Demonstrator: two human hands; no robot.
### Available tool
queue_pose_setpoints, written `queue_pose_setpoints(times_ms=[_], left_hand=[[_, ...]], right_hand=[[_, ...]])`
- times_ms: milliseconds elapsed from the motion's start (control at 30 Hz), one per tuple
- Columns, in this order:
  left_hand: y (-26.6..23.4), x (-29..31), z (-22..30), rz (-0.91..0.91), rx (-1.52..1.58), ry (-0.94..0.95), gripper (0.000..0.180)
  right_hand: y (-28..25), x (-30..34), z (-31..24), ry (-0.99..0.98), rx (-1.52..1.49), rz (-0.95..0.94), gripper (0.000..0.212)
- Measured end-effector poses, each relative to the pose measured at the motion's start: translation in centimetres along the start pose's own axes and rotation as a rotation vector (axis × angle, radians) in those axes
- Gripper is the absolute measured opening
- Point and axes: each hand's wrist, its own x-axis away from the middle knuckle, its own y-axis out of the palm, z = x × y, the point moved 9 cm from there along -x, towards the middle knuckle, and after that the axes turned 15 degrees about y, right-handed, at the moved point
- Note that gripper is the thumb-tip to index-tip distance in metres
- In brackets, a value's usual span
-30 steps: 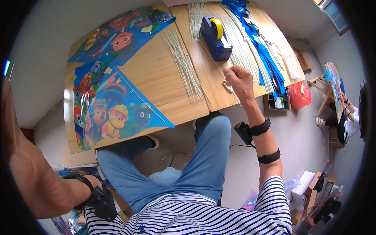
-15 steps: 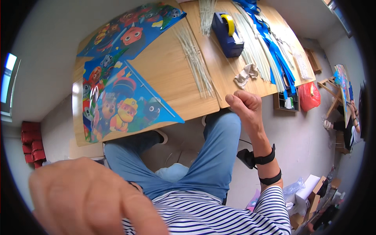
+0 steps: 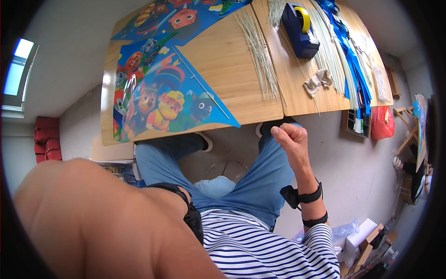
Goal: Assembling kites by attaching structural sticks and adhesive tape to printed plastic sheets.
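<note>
My left hand (image 3: 88,218) looms large and blurred at the lower left, its back toward the view; its fingertips are hidden. My right hand (image 3: 292,138) is raised in a loose fist just off the table's near edge, the thumb laid along the curled fingers, and nothing shows in it. In front lies a blue printed plastic kite (image 3: 179,100) with cartoon figures, a thin white rod (image 3: 200,83) running along its slanted edge. A second printed sheet (image 3: 181,18) lies beyond it. Neither hand touches them.
The wooden table (image 3: 218,53) also bears bundles of thin pale rods (image 3: 260,53), a blue tape dispenser (image 3: 300,35), a crumpled glove-like cloth (image 3: 318,81) and blue ribbons (image 3: 355,69). A red plastic bag (image 3: 382,123) stands on the right. Far right, another person sits near a wooden stand.
The view has shifted, so the table appears higher and further right. My left hand has come closer and looks larger. My right hand stays in a fist, slightly lower in the picture.
</note>
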Motion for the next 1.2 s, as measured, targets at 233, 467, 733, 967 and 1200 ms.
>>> queue_pose_setpoints(times_ms=[233,467,733,967,1200], left_hand=[[1.8,2.8,3.0,0.017,0.054,0.001,0.015],[1.6,2.9,3.7,0.034,0.112,-0.012,0.015],[1.6,3.0,4.2,0.022,0.198,-0.04,0.015],[1.2,2.6,4.2,0.018,0.269,-0.054,0.015],[0.5,2.3,4.0,0.016,0.356,-0.079,0.014]], right_hand=[[0.4,0.2,1.2,0.029,0.008,0.0,0.053],[0.5,0.1,2.5,0.07,0.013,0.001,0.053],[0.3,-0.2,2.9,0.067,-0.027,0.001,0.053],[0.1,-0.6,2.5,0.057,-0.035,0.0,0.052],[-1.7,-2.1,2.0,0.065,0.091,0.074,0.029]])
